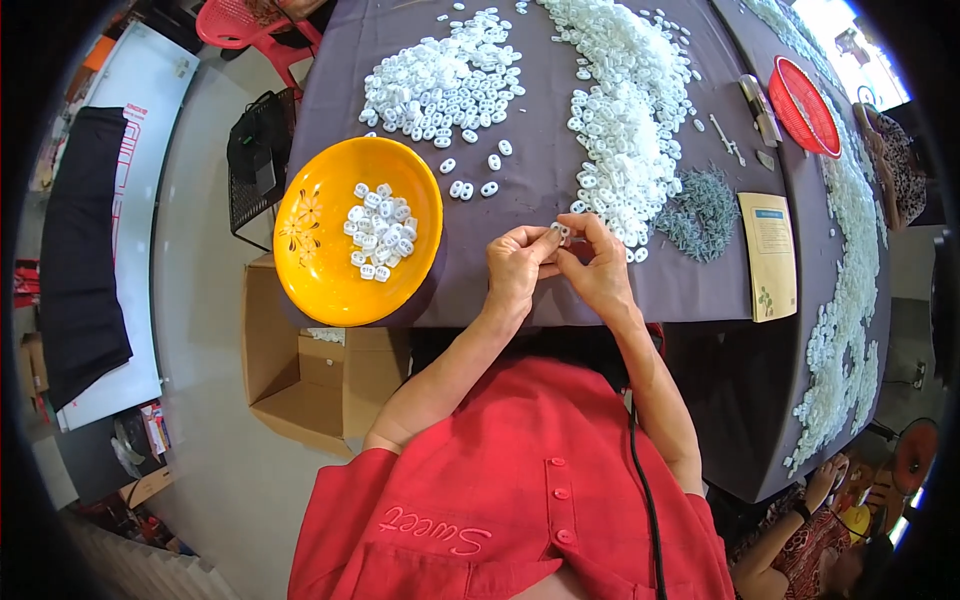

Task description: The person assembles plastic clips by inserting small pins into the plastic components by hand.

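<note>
Left hand (514, 268) and right hand (599, 271), fingertips nearly closed, pinch one white two-holed piece (561, 230) just right of frame centre — long axis roughly crosswise — with the yellow bowl (318, 275) apart at frame left, nearer the left hand.

We note bare forearms (447, 375) slanting inward from below, the bare left hand (514, 268) and bare right hand (600, 270) close together, fingers (597, 228) curled in a pinch.
</note>
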A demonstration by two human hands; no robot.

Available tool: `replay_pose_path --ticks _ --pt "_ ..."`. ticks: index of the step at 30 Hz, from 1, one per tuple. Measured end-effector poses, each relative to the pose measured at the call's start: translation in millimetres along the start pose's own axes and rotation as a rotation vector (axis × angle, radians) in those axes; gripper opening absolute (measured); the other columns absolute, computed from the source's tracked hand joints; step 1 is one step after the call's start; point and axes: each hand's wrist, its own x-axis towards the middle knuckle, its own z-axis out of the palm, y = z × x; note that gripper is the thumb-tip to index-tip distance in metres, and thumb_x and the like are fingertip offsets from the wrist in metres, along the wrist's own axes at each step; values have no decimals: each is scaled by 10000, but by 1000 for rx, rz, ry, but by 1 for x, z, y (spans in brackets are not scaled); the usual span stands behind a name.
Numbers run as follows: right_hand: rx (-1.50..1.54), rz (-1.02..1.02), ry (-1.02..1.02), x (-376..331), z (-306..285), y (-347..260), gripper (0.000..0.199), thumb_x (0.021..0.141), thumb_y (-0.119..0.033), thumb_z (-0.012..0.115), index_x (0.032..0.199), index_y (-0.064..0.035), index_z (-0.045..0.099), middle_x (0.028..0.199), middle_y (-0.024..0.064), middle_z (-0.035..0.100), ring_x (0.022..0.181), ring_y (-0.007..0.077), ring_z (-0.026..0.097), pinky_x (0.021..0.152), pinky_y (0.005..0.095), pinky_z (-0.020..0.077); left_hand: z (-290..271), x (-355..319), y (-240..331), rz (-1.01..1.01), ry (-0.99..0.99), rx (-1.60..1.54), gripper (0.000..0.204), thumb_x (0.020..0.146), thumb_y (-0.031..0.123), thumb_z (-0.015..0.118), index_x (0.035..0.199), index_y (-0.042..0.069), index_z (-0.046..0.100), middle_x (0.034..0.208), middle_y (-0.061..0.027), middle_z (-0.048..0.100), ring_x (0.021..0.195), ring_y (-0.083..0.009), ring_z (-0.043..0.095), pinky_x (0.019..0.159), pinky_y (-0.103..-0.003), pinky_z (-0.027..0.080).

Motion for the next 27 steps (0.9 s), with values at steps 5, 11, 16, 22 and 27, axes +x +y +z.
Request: replay_pose_path --ticks 5,11,16,22,27 --pt "-51 -63 -9 4 -1 4 247 692 9 608 938 -1 586 834 82 581 713 170 591 608 265 482 -1 -1 -1 7 28 38 134 837 116 590 859 -16 592 788 -99 637 668 -159 635 612 -288 549" --pt "-100 -99 -36 2 -4 2 235 702 -7 620 935 -3 594 821 80 575 657 177 583 588 267 476 -10 5 4 -124 -93 15 161 866 144 556 872 -13 589 765 -87 628 646 -144 633 576 -286 554" --pt "-107 -82 -50 2 -2 7 231 712 -12 618 942 -4 599 834 84 586 652 177 582 589 269 473 -9 7 -3 -38 -50 124 179 883 159 533 874 -9 592 753 -75 621 593 -129 621 495 -244 541" --pt "-126 -79 -66 3 -4 8 234 714 -14 605 947 5 610 873 108 603 690 211 602 605 284 475 -9 9 -6 18 -35 161 178 895 140 509 877 -16 592 749 -66 619 592 -129 624 505 -244 543" --pt "-168 -122 -95 4 -4 6 223 726 -11 581 946 17 605 888 128 602 708 252 605 621 301 479 -7 6 -3 17 -35 143 177 897 134 504 873 -16 594 752 -75 627 603 -139 632 532 -246 548"
